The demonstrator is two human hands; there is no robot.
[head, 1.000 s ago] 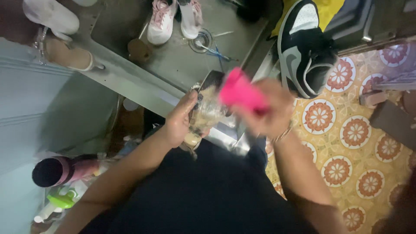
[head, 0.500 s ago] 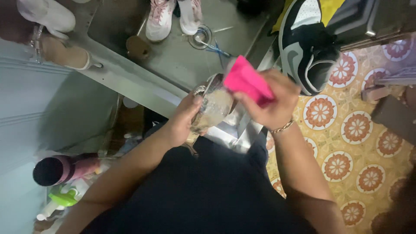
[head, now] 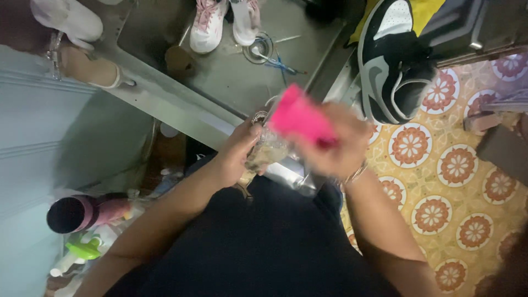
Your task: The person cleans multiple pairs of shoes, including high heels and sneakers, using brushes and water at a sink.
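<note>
Now left hand [head: 234,159] holds sandal [head: 268,149]; right hand [head: 338,144] presses pink cloth [head: 300,116].

cloth [head: 300,118]: bright pink
sneaker [head: 393,60]: black, white and grey
floor [head: 440,181]: yellow, with orange-and-white round flower medallions
shoes [head: 223,22]: white with pink laces
bottle [head: 82,213]: pink body, black top
cup [head: 82,250]: lime green
clothing [head: 264,247]: black

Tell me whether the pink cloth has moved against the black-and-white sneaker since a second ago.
Cannot tell: the pink cloth sits about as near the black-and-white sneaker as before; head camera moved, and the cloth is blurred.
</note>
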